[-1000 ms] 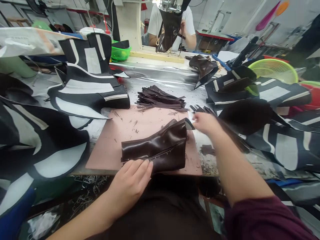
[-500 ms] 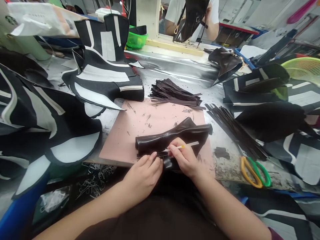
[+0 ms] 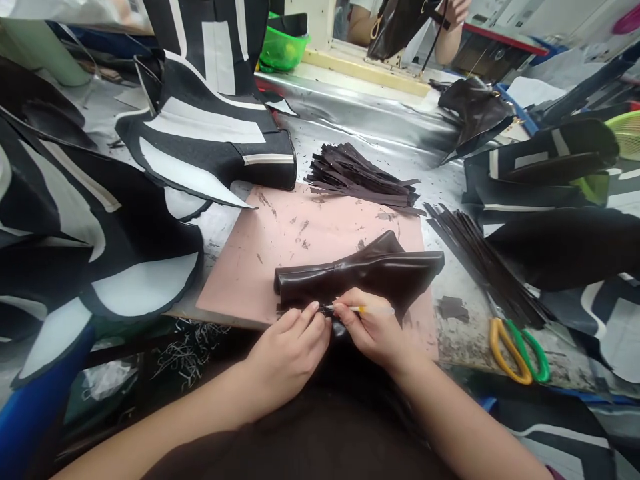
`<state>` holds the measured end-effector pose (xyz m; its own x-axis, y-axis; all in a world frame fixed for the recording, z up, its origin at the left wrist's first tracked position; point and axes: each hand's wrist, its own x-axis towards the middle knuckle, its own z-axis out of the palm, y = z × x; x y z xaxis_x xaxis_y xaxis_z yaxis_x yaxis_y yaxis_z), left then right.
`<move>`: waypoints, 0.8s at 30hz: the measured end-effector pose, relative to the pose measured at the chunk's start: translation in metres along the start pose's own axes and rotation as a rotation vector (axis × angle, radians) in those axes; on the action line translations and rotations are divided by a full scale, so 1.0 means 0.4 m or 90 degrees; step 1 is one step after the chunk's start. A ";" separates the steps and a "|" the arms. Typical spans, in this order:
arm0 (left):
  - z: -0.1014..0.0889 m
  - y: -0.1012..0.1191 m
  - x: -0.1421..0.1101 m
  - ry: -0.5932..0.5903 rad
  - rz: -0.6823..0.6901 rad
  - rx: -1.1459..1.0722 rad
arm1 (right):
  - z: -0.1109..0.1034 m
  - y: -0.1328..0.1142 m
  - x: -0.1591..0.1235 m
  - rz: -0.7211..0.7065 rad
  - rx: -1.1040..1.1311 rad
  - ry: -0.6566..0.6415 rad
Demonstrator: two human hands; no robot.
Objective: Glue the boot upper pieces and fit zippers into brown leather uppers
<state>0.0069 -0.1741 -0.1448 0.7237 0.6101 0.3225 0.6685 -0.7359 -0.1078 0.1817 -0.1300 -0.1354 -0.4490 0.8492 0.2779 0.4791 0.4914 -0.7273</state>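
A glossy dark brown leather boot upper (image 3: 360, 270) lies on its side across the pink board, its near part hanging over the board's front edge. My left hand (image 3: 295, 347) is closed at the near edge of the upper, fingertips pressed on the leather and the thumb hidden. In my right hand (image 3: 367, 327) is a slim pale pen (image 3: 377, 310) with a yellow band. The pen lies almost level, its tip pointing left at the leather edge, close to my left fingertips. Whether the tip touches the leather, I cannot tell.
Dark strips (image 3: 357, 177) are heaped behind the pink board (image 3: 240, 267), with longer strips (image 3: 485, 260) to its right. Scissors (image 3: 517, 350) with yellow and green handles rest at the right front. Black-and-white boot uppers (image 3: 210, 127) crowd both sides. Across the table, a person (image 3: 447, 37) handles a dark boot upper.
The pen has tipped lower, from slanting up to nearly level, and my right hand has come down closer to my left. The camera view has shifted slightly.
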 end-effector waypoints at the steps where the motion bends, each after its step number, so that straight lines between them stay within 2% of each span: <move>1: 0.000 0.000 0.000 0.000 -0.001 -0.001 | 0.000 0.000 0.000 0.002 -0.006 -0.001; 24: 0.003 0.003 -0.008 -0.008 -0.007 -0.017 | -0.006 -0.007 -0.001 0.023 0.004 -0.028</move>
<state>0.0054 -0.1765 -0.1472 0.7190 0.6212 0.3117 0.6711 -0.7372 -0.0788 0.1825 -0.1310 -0.1319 -0.4642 0.8569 0.2240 0.4904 0.4593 -0.7407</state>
